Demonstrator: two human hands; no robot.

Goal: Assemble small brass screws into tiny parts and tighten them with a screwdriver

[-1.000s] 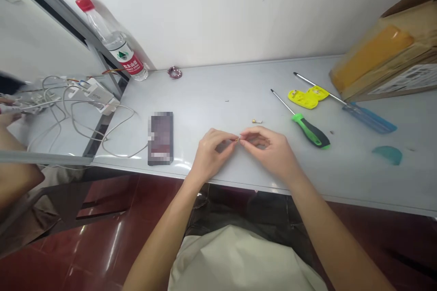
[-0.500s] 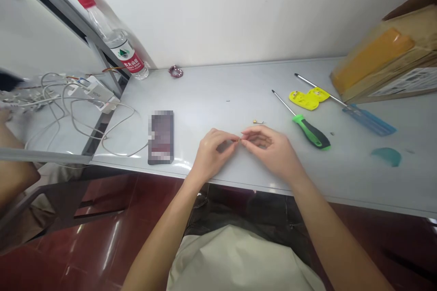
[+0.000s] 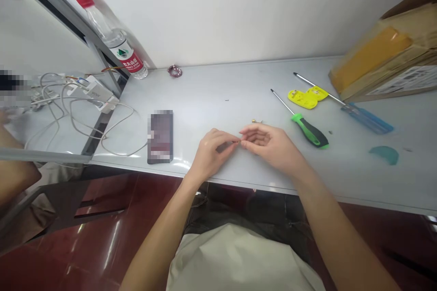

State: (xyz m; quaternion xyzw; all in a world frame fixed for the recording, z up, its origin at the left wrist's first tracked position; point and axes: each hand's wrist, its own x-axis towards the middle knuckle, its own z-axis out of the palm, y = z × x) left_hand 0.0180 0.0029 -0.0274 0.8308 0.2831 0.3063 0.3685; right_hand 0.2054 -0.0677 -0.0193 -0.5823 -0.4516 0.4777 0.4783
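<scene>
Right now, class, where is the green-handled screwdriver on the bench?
In the head view, the green-handled screwdriver lies just right of the person's right hand, below the yellow plastic piece and left of the blue-handled screwdriver.

The person wore a loose, pale cream top (image 3: 239, 259) over dark, mottled trousers (image 3: 246, 207), both at the near edge of the view; the left hand (image 3: 211, 154), right hand (image 3: 273, 152) and forearms were bare.
</scene>
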